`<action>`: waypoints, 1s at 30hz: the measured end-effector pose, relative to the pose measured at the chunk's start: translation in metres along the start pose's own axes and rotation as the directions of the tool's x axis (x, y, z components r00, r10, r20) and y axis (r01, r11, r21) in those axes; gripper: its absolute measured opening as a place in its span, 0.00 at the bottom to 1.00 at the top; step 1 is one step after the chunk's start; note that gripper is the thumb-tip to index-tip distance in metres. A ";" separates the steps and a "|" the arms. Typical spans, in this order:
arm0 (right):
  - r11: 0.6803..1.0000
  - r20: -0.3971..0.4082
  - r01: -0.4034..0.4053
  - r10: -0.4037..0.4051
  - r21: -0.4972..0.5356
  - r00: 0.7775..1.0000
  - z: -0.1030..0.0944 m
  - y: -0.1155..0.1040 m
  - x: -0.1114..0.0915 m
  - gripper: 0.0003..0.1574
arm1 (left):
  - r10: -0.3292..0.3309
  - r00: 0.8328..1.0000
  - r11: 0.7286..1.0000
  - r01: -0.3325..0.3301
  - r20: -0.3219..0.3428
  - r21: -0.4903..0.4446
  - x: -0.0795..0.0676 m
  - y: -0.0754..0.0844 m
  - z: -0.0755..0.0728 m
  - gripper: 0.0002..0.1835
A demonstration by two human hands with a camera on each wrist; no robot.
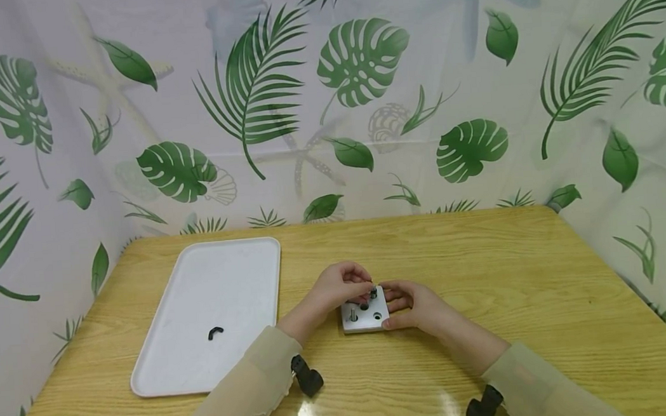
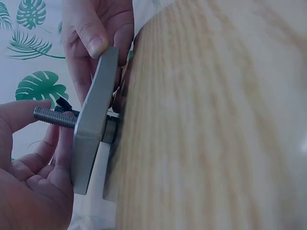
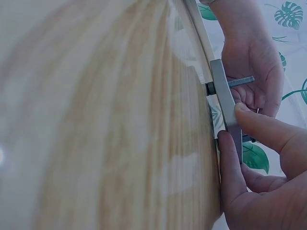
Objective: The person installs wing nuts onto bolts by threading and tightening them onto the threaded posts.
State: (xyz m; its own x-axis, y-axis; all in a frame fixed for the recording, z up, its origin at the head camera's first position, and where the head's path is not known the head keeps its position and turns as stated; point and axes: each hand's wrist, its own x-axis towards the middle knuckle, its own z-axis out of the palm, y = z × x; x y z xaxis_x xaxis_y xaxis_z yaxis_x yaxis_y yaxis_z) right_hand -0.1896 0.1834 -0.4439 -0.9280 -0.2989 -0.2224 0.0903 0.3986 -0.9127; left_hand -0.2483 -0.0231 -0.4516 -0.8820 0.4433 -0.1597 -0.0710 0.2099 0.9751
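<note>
Wood-grain tabletop (image 1: pixel 544 284), leaf-print cloth (image 1: pixel 400 185) behind and at both sides. White tray (image 1: pixel 223 278) by the tabletop's left edge; curved black piece (image 1: pixel 215 333) on it, in the near half, about midway between the tray's sides. Silver plate (image 1: pixel 365 324) around the tabletop's middle, past the tray's right edge, well in from the tabletop's right edge.

Both forearms come in from the near side, beige sleeves (image 1: pixel 246 379) on. Left hand (image 1: pixel 340 287) reaches over the plate's far left corner, fingers bent; its grip pinches a black wing nut (image 2: pixel 63 103) at the bolt by the far right corner. Right hand (image 1: pixel 422 307) comes from the right; its grip clasps the plate's right edge, thumb on one face, finger against the underside.

Head view: bare hole at the near right corner, upright bolt (image 1: pixel 353 315) at the near left. Only the wrist views show a bolt head (image 3: pixel 210 88) under the plate, with a gap between plate and tabletop. Whether that head touches the wood: can't tell.
</note>
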 end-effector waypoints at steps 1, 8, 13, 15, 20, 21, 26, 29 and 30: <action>1.000 -0.002 0.001 -0.001 0.004 1.000 0.000 0.000 0.000 0.51 | 0.001 1.000 1.000 -0.001 0.003 0.003 0.000 0.000 0.000 0.11; 1.000 -0.002 -0.006 0.006 -0.006 1.000 0.001 0.000 -0.001 0.52 | 0.013 1.000 1.000 -0.013 0.022 0.024 -0.001 0.000 -0.001 0.15; 0.999 -0.011 -0.029 0.028 -0.017 1.000 0.001 -0.002 -0.001 0.52 | 0.023 0.999 0.999 -0.024 0.029 0.034 0.000 0.000 -0.001 0.15; 0.999 -0.013 -0.036 0.036 -0.017 0.999 0.001 -0.003 -0.001 0.52 | 0.028 0.999 0.999 -0.029 0.034 0.039 0.000 0.000 -0.002 0.15; 0.999 -0.017 -0.036 0.035 -0.031 0.999 0.002 -0.002 0.000 0.52 | 0.028 0.999 0.999 -0.029 0.038 0.032 0.000 0.000 -0.002 0.13; 0.999 -0.018 -0.035 0.034 -0.034 0.999 0.002 -0.001 0.000 0.52 | 0.029 0.999 0.999 -0.030 0.037 0.026 0.000 0.000 -0.002 0.13; 0.999 -0.014 -0.030 0.029 -0.042 0.999 0.002 -0.001 0.000 0.51 | 0.022 1.000 1.000 -0.022 0.016 -0.003 -0.002 0.000 -0.001 0.12; 0.999 -0.013 -0.030 0.030 -0.045 0.999 0.002 -0.001 0.000 0.51 | 0.005 1.000 1.000 -0.005 -0.006 -0.018 -0.002 0.002 0.000 0.13; 0.998 -0.012 -0.031 0.030 -0.046 0.999 0.002 -0.001 0.000 0.51 | 0.000 1.000 1.000 0.000 -0.014 -0.022 -0.002 0.002 0.000 0.12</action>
State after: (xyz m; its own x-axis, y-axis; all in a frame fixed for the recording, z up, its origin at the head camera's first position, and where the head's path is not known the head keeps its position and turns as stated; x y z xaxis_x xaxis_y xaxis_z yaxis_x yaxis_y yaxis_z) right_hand -0.1893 0.1815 -0.4433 -0.9291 -0.2764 -0.2458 0.1021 0.4472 -0.8886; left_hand -0.2464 -0.0234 -0.4494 -0.8884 0.4312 -0.1577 -0.0810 0.1908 0.9783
